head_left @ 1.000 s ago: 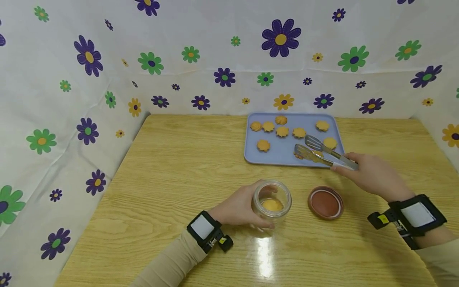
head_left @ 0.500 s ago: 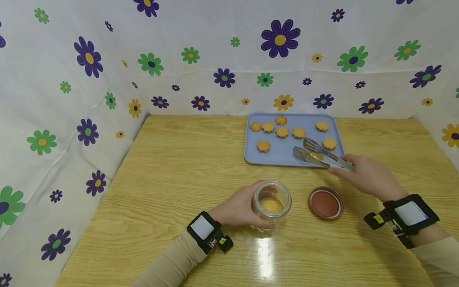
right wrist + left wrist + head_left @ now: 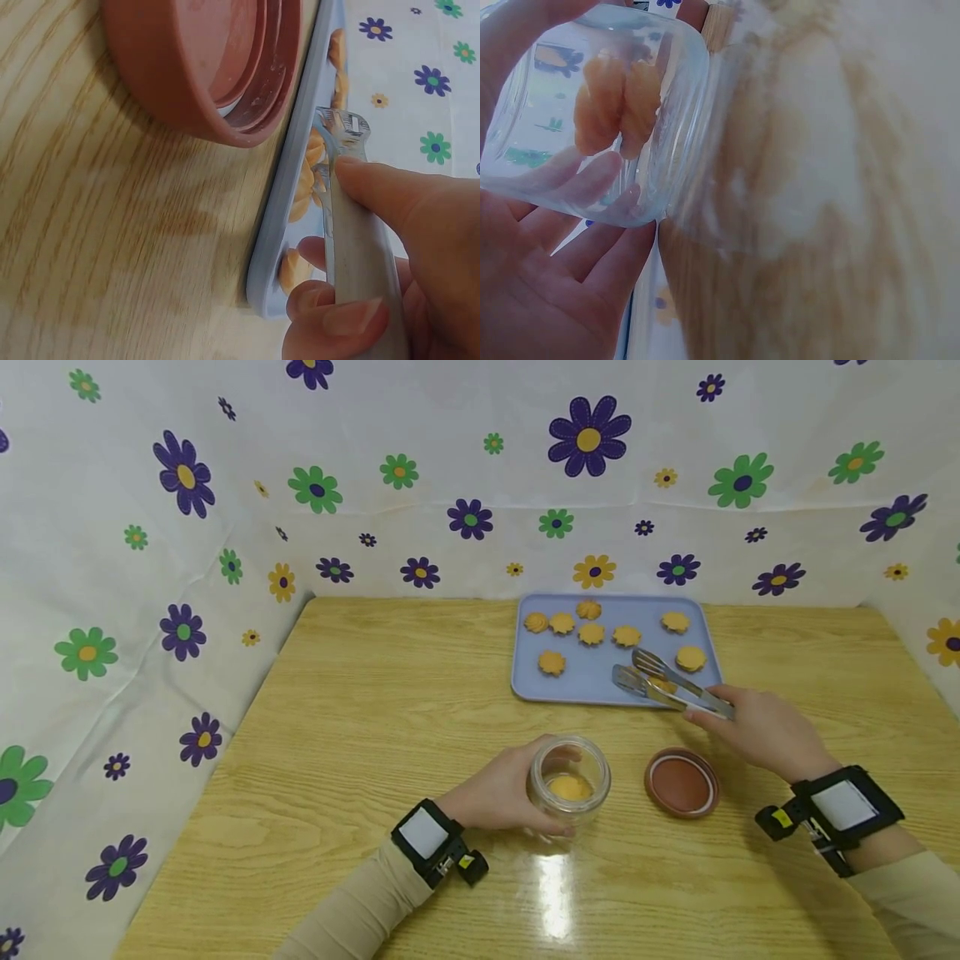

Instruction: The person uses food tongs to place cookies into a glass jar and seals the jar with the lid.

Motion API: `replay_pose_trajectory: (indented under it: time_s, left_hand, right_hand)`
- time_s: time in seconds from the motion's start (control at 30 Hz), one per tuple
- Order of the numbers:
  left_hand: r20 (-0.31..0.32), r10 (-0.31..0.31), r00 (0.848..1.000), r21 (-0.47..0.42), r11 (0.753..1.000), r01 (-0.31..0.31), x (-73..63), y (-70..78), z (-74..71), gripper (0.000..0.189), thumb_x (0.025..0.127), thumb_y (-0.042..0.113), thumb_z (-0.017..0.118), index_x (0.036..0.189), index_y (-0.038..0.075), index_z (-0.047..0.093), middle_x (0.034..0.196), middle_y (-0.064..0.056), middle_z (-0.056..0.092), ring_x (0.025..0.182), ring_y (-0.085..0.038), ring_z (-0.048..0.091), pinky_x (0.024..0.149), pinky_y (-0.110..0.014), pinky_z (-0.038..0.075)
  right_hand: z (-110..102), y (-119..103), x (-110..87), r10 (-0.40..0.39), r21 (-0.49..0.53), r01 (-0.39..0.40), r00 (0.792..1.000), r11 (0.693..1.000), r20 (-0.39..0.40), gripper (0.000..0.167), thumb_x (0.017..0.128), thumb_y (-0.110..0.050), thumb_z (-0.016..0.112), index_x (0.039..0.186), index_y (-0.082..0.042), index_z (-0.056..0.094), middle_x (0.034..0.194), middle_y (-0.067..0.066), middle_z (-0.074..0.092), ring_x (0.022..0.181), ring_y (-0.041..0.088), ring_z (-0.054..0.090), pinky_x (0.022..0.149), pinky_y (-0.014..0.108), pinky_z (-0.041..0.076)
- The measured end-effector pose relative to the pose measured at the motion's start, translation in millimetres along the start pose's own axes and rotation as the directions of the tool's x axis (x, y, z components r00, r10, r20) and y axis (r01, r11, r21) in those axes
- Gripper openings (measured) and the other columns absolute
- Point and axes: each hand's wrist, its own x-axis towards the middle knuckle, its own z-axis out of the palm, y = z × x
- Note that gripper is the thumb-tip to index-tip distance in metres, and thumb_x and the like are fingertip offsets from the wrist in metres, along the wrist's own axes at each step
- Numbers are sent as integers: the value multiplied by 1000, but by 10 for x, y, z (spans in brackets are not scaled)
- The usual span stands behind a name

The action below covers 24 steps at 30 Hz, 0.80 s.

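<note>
My left hand [image 3: 495, 793] grips a clear glass jar [image 3: 576, 817] around its side, and the jar stands uncovered on the table. A golden cookie [image 3: 570, 787] lies at its bottom; the left wrist view shows the cookie [image 3: 600, 109] through the glass. In my right hand [image 3: 765, 731] I hold metal tongs [image 3: 686, 685] reaching over the front right of a blue tray [image 3: 577, 687]. The slotted ends are spread, with cookies [image 3: 662, 685] beneath or between them, partly hidden. Thumb and fingers press the handle of the tongs [image 3: 360, 247] in the right wrist view.
Several more flower-shaped cookies [image 3: 591, 634] lie spread over the tray. A reddish-brown lid [image 3: 681, 783] rests inside up between the jar and my right arm. Flower-printed white cloth [image 3: 420, 435] stands behind the wooden table [image 3: 360, 693] and at its sides.
My right hand and the tongs have shifted slightly left, and the slotted ends sit a little lower. The left hand and the jar have stayed where they were.
</note>
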Motion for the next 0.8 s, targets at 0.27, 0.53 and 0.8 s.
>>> replay_pose_trajectory:
  time_s: [0.27, 0.53, 0.8]
  left_hand:
    - [-2, 6, 1000, 9, 1000, -6, 4, -2, -1, 86, 73, 20, 95, 146, 16, 49, 138, 0, 59, 129, -13, 54, 108, -30, 43]
    - [-2, -1, 1000, 25, 1000, 1, 2, -13, -6, 86, 74, 22, 95, 146, 17, 49, 138, 2, 59, 129, -11, 53, 108, -29, 43]
    - [-3, -3, 1000, -4, 1000, 3, 0, -13, -2, 87, 73, 21, 95, 146, 16, 48, 139, 1, 59, 130, -13, 53, 108, -30, 42]
  right_hand:
    - [-3, -4, -12, -16, -12, 16, 1000, 1000, -27, 83, 100, -57, 57, 140, 16, 49, 92, 19, 61, 68, 25, 54, 47, 33, 31]
    - [42, 20, -28, -29, -35, 27, 997, 999, -69, 80, 101, -55, 58, 138, 15, 52, 85, 16, 59, 64, 23, 52, 47, 32, 29]
    - [20, 26, -56, -21, -10, 20, 997, 1000, -77, 83, 101, -58, 55, 139, 15, 51, 96, 22, 63, 72, 27, 55, 50, 32, 34]
